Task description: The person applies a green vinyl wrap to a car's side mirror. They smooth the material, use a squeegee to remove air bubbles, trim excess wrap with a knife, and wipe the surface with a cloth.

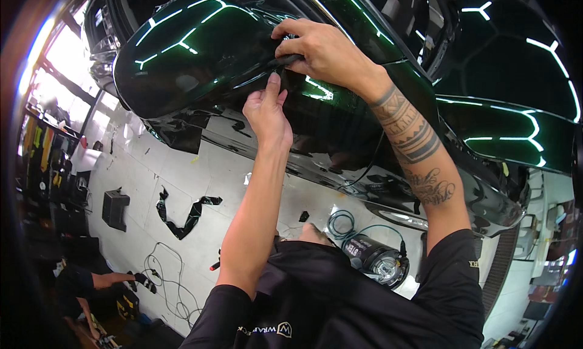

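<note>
A glossy dark green side mirror (pixel 182 57) juts from the car door at the upper left. Both hands meet at its base, where it joins the door (pixel 340 130). My right hand (pixel 322 48) comes over from the right, its fingers bent around a small dark strip (pixel 289 60) at the seam. Just below, my left hand (pixel 267 115) points upward, thumb tip at the seam and fingers curled together. Whatever it pinches is too dark to make out. A loose flap of dark film (pixel 185 133) hangs under the mirror.
A long film scrap (pixel 182 221) and a black step stool (pixel 115 209) are on the pale floor at left. Behind a coiled hose (pixel 341 223) stands a black canister (pixel 379 258). Cables (pixel 164 282) lie near another person (pixel 79 288) at lower left.
</note>
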Action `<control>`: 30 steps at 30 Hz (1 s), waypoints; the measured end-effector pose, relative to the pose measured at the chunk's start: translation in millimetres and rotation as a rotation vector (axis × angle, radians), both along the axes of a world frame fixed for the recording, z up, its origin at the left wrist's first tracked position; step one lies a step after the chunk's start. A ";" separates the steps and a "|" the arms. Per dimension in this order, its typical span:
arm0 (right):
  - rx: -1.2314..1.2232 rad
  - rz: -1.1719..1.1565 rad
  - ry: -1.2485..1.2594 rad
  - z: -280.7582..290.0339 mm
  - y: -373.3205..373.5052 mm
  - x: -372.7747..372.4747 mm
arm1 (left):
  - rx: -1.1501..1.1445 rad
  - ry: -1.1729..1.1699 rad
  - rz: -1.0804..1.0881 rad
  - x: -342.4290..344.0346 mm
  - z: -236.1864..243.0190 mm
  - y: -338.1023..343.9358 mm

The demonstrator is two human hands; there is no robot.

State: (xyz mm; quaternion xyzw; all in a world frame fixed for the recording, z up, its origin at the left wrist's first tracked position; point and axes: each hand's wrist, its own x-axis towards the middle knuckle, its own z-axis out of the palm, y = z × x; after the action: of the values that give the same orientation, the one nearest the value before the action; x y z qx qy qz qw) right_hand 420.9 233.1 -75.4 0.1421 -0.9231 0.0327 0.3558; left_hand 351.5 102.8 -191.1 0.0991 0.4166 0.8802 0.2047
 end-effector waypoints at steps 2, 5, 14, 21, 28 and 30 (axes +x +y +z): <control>0.080 -0.009 -0.029 -1.9 2.5 0.6 | 0.012 0.036 -0.008 2.2 -1.3 0.4; 0.165 -0.009 -0.046 -1.4 4.8 2.5 | 0.049 0.061 -0.011 5.7 0.1 1.8; 0.224 -0.060 -0.113 -14.3 6.5 8.8 | 0.041 0.044 0.016 7.7 4.5 2.7; 0.324 -0.045 -0.122 -15.7 10.3 10.9 | -0.070 0.018 0.075 6.2 6.2 3.7; 0.308 -0.071 -0.022 -19.4 17.4 15.1 | -0.173 0.130 0.115 -9.5 -4.2 4.3; 0.188 -0.097 0.043 -8.8 18.5 23.3 | -0.178 0.120 0.115 -11.7 -3.9 3.4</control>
State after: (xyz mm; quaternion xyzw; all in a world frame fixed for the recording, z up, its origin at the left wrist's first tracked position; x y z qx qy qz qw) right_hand 444.2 251.6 -84.1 0.1309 -0.9201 -0.0745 0.3617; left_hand 339.8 106.3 -195.1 0.1092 0.5096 0.8425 0.1366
